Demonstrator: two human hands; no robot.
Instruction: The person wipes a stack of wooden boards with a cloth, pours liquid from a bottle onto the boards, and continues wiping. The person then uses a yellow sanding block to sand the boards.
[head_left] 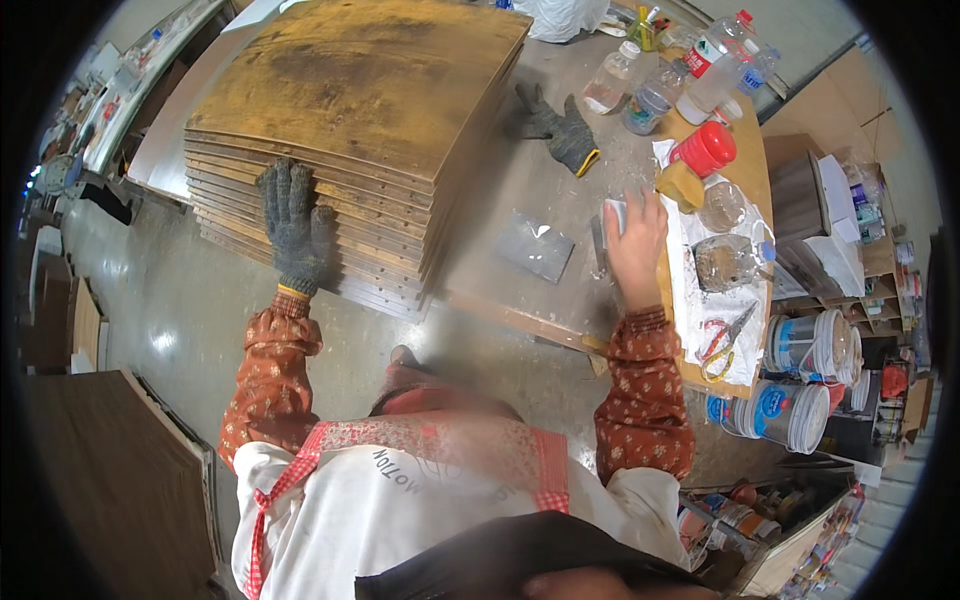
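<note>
Small pale block (614, 217) on the tabletop (478, 262), in the grasp of the bare right hand (638, 248).

From my end of the feed, I see the right hand's fingers partly bent, close together over the block, the thumb along its near side (the underside is hidden from me). Just left of it, a dark flat sheet (536, 245) lies on the table; farther up rests a loose grey glove (562, 138), and to the right a yellow lump (681, 187) sits beside a red jar (705, 149). Well to the left, the gloved left hand (293, 228) lies against the edges of the stacked boards (350, 85), fingers straight and nearly together, thumb slightly apart, grasping nothing.
</note>
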